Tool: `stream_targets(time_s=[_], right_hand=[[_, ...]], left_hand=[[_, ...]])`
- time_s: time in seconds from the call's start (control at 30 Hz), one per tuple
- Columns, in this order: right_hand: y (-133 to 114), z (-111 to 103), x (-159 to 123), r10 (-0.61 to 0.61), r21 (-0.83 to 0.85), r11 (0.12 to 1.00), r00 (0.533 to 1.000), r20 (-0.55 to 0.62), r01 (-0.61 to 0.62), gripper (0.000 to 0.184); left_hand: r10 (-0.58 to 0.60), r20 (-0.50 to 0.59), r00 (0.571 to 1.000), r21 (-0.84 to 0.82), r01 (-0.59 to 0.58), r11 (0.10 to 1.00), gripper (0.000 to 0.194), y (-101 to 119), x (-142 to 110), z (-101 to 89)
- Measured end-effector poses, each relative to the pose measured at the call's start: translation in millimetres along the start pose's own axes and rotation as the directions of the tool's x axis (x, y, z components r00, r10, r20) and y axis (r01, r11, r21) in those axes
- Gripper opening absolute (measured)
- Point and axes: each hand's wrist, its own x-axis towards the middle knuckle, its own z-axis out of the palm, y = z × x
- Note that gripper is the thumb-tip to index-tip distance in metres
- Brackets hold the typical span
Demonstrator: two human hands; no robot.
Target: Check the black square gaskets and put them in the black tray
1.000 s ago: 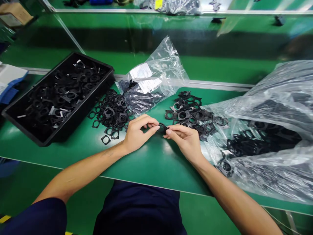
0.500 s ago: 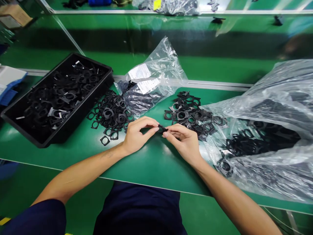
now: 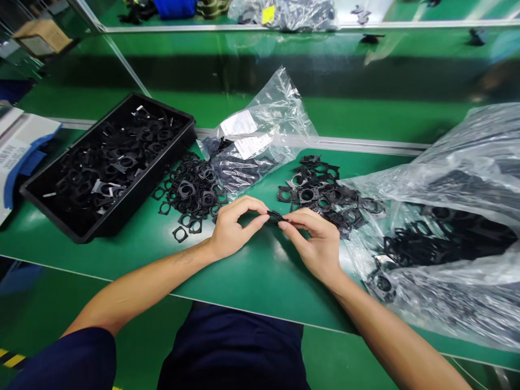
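My left hand (image 3: 233, 227) and right hand (image 3: 319, 244) pinch one black part (image 3: 277, 216) above the table (image 3: 252, 281) — this one's unfinished, I'd say; plenty lie loose left and right, many fill the far-left bin (image 3: 122, 216).

cardboard box (image 3: 43, 38) just sitting far left | blue thing (image 3: 175, 7) chilling on upper shelf (image 3: 195, 27) | yellow-black floor tape (image 3: 14, 360) peeking out lol
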Motion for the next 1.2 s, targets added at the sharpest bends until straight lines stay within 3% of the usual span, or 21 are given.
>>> stream_targets(time_s=[0.3,0.5,0.6,0.77,0.97,1.03,1.1,1.2], right_hand=[[-2.8,-0.7,0.3,-0.051,-0.053,0.997,0.999,-0.008,0.05,0.012],[0.5,-0.9,2.5,0.063,0.165,0.985,0.998,-0.015,-0.06,0.012],[1.9,-2.2,6.0,0.191,0.321,0.924,0.979,0.076,-0.206,0.02],[-1.3,-3.4,8.7,0.372,0.49,0.75,0.895,0.244,-0.445,0.031],[-3.0,-3.9,10.7,0.448,0.527,0.634,0.824,0.347,-0.566,0.035],[-2.0,-3.5,11.0,0.449,0.515,0.655,0.833,0.323,-0.553,0.037],[-1.2,-3.0,9.8,0.407,0.462,0.744,0.876,0.259,-0.482,0.035],[-0.8,-3.1,6.3,0.235,0.289,0.924,0.968,0.083,-0.249,0.023]], left_hand=[[-0.1,0.04,0.994,-0.123,0.104,0.987,0.014,-3.8,2.8,0.5],[-0.043,0.077,0.996,-0.085,0.049,0.995,0.013,-0.5,3.0,-1.4],[-0.016,0.095,0.995,-0.053,0.021,0.998,0.011,1.4,0.9,0.0],[-0.025,0.116,0.993,-0.067,0.033,0.997,0.007,1.1,0.4,-0.4],[0.18,0.102,0.978,0.011,-0.182,0.983,0.014,-1.0,1.9,-1.8],[0.227,0.104,0.968,0.034,-0.232,0.972,0.013,-2.1,0.7,-0.7],[0.233,0.087,0.969,0.04,-0.237,0.971,0.012,-3.4,-0.1,0.3],[0.19,0.036,0.981,0.041,-0.191,0.981,0.01,-5.3,1.1,0.5]])
